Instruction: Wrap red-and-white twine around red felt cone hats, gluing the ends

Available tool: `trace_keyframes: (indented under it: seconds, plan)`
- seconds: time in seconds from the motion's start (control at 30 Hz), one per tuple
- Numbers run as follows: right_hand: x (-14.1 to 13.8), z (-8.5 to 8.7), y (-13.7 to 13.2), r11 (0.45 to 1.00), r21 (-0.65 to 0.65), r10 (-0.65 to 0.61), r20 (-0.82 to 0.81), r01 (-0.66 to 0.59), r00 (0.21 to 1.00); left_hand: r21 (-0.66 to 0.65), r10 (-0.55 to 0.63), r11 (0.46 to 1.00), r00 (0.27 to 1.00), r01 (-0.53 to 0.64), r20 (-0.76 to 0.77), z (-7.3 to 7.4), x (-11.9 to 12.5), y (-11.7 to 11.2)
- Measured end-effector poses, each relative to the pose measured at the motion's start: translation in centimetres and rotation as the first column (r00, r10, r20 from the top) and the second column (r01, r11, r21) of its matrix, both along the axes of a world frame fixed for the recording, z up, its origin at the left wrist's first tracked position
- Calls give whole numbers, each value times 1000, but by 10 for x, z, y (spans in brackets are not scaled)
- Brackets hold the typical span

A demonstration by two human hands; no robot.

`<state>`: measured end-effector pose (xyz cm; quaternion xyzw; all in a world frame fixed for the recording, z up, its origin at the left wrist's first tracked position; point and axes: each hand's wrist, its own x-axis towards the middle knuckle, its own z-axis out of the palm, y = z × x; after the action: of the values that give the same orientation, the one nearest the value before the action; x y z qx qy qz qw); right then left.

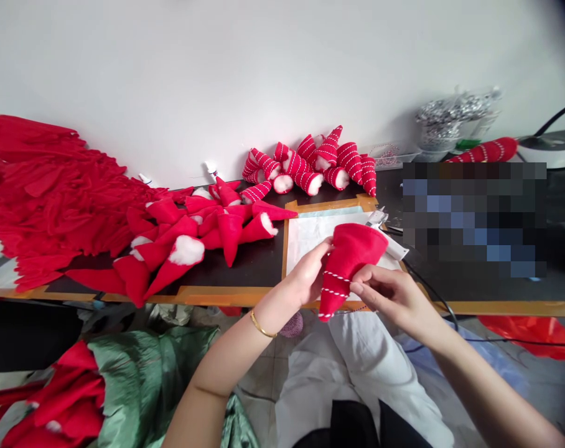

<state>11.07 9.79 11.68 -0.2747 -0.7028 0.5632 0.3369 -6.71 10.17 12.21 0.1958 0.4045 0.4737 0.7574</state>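
No word, brand, number or sign can be read. A white tube (211,169) near the wall (170,74) bears dark marks, too small and blurred to tell whether they are letters.

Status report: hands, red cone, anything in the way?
Left hand grips red cone. Right hand pinches striped cord at its side. Black cable near right hand, off the cone.

I see one cone (357,246) at the bench's front edge (245,294). A cloth pile (68,193) lies left, a cone cluster (298,171) along the back.
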Motion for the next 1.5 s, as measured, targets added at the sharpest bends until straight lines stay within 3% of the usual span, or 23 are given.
trace_keyframes:
  seconds: [0.1,0.27,0.5,0.7,1.03,1.23,1.37,1.5]
  plan:
    - [-1,-1,0,1000,-3,18,-1,-18,1000,38,-119,992,993,119,-8,8,0,-2]
    - [0,-2,0,1000,3,21,17,-21,1000,188,-226,945,951,267,-213,20,-1,-7]
    - [4,0,2,999,-39,-1,15,2,1000,91,-168,977,962,191,-215,9,-9,-8]
    - [7,1,2,997,-62,-53,31,54,998,116,-113,985,988,125,-110,17,-8,-8]
    - [3,4,3,985,-93,-144,-6,143,990,-82,-59,995,998,58,-13,6,0,-9]
    - [5,9,3,987,-89,-142,-81,135,987,126,-4,992,1000,8,-30,4,1,-9]
    - [4,4,3,992,-59,-114,-37,111,993,123,-113,986,993,115,-22,7,1,-13]
    - [2,-2,2,997,-1,-72,-3,72,997,133,-25,990,987,46,-156,13,6,-15]
